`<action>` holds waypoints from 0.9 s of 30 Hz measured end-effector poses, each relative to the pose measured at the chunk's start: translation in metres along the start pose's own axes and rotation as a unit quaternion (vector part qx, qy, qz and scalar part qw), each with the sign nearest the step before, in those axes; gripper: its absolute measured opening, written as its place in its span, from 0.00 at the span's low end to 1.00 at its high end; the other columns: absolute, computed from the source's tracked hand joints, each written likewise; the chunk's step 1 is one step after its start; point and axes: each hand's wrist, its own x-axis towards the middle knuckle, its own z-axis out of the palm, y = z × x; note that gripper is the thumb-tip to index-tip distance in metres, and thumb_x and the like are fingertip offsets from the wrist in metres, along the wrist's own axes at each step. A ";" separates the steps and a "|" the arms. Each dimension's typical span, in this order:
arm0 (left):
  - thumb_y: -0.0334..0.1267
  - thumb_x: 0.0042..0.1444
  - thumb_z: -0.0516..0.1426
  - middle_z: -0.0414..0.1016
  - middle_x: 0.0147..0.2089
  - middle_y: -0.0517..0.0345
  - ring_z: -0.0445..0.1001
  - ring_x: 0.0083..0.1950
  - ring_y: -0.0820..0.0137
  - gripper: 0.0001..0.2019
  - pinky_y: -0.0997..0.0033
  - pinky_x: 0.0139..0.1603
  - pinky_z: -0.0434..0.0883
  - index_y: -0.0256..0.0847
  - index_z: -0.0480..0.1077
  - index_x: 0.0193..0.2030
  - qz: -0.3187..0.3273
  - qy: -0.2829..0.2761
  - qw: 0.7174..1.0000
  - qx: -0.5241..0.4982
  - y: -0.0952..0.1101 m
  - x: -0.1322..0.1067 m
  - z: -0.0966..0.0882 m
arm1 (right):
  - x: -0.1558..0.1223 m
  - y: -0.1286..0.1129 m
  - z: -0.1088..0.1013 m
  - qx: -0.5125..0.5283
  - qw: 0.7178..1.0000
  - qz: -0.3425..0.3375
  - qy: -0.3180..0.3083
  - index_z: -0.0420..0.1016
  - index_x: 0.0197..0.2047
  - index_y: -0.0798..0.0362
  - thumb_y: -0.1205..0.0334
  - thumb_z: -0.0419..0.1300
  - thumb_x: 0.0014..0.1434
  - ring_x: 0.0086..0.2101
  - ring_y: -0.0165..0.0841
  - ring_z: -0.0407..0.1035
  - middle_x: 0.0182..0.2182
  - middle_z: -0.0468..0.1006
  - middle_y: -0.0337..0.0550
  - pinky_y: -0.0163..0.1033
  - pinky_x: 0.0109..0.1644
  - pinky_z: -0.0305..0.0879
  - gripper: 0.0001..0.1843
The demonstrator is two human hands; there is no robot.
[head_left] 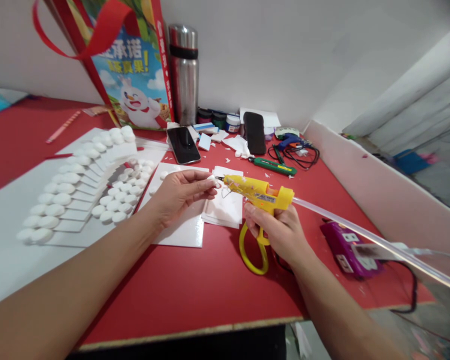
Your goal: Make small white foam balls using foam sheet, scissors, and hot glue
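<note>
My right hand (281,232) grips a yellow glue gun (260,194) with a long clear glue stick (363,235) running out of its back to the right. Its nozzle points left and touches a small white disc (212,178) pinched in the fingers of my left hand (180,192). Both hands hover over white sheets (187,230) on the red table (195,285). Yellow-handled scissors (253,252) lie just under my right hand.
A white foam model (75,200) covered with several white discs stands at left. Behind lie a phone (183,144), a black case (255,132), a steel flask (183,75), a red bag (135,70), paint jars and a green cutter (274,166). A purple power strip (350,250) sits at right.
</note>
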 end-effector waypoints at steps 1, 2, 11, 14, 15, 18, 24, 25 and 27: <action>0.35 0.45 0.75 0.84 0.35 0.53 0.81 0.34 0.71 0.14 0.66 0.46 0.78 0.33 0.81 0.36 0.000 -0.001 1.000 -0.001 0.000 0.000 0.000 | 0.000 0.000 0.000 0.001 1.000 -0.001 -0.001 0.69 0.22 0.52 0.55 0.61 0.67 0.20 0.28 0.62 0.17 0.68 0.37 0.35 0.25 0.57 0.21; 0.35 0.45 0.75 0.83 0.35 0.53 0.81 0.34 0.72 0.14 0.67 0.46 0.78 0.33 0.82 0.36 0.001 -0.001 1.000 -0.001 0.000 0.000 0.000 | 0.000 0.000 0.000 0.002 1.000 -0.002 -0.002 0.69 0.22 0.52 0.55 0.61 0.67 0.20 0.28 0.62 0.17 0.68 0.37 0.35 0.25 0.57 0.21; 0.35 0.45 0.76 0.84 0.35 0.53 0.81 0.34 0.72 0.13 0.69 0.45 0.78 0.34 0.82 0.36 0.001 -0.003 1.000 -0.005 -0.001 -0.001 0.000 | 0.000 -0.002 0.000 0.007 1.000 0.002 -0.003 0.68 0.22 0.52 0.56 0.61 0.67 0.20 0.28 0.62 0.18 0.68 0.36 0.35 0.26 0.58 0.21; 0.35 0.45 0.76 0.84 0.34 0.55 0.81 0.33 0.73 0.13 0.72 0.43 0.79 0.34 0.82 0.37 0.005 0.003 1.000 -0.020 -0.001 0.000 -0.002 | 0.000 0.001 0.001 0.010 1.000 0.004 -0.004 0.69 0.23 0.53 0.56 0.61 0.67 0.20 0.27 0.62 0.18 0.69 0.36 0.35 0.26 0.57 0.21; 0.35 0.46 0.75 0.84 0.34 0.56 0.81 0.33 0.74 0.13 0.73 0.43 0.79 0.34 0.82 0.37 0.005 0.001 1.000 -0.023 -0.001 0.000 -0.002 | 0.000 0.001 0.001 0.010 1.000 0.004 -0.004 0.69 0.23 0.53 0.55 0.61 0.67 0.20 0.27 0.62 0.18 0.69 0.36 0.34 0.25 0.57 0.21; 0.35 0.47 0.75 0.85 0.36 0.55 0.81 0.34 0.75 0.12 0.75 0.43 0.79 0.35 0.82 0.37 0.000 -0.010 1.000 -0.026 -0.001 0.001 -0.004 | -0.001 -0.001 0.000 0.012 1.000 -0.001 0.008 0.68 0.22 0.53 0.54 0.62 0.67 0.20 0.27 0.61 0.17 0.67 0.36 0.35 0.25 0.56 0.22; 0.36 0.47 0.75 0.85 0.35 0.54 0.81 0.34 0.75 0.12 0.75 0.42 0.78 0.35 0.82 0.35 -0.013 -0.018 0.999 -0.037 0.000 0.001 -0.004 | -0.004 -0.007 -0.027 -0.038 0.992 0.001 0.117 0.74 0.26 0.53 0.52 0.63 0.64 0.21 0.28 0.62 0.19 0.70 0.37 0.35 0.25 0.56 0.18; 0.36 0.47 0.75 0.85 0.35 0.54 0.81 0.34 0.75 0.12 0.75 0.42 0.78 0.35 0.81 0.35 -0.013 -0.018 0.999 -0.037 0.000 0.001 -0.003 | -0.005 -0.005 -0.035 -0.065 0.989 0.015 0.131 0.75 0.27 0.53 0.52 0.64 0.63 0.21 0.28 0.62 0.19 0.70 0.37 0.35 0.25 0.56 0.17; 0.36 0.46 0.75 0.84 0.35 0.55 0.80 0.34 0.75 0.12 0.74 0.42 0.77 0.35 0.81 0.35 -0.009 -0.019 0.999 -0.039 0.000 0.000 -0.002 | -0.007 0.002 -0.052 -0.118 0.979 0.053 0.160 0.78 0.31 0.54 0.50 0.66 0.60 0.23 0.29 0.63 0.22 0.72 0.38 0.35 0.25 0.57 0.15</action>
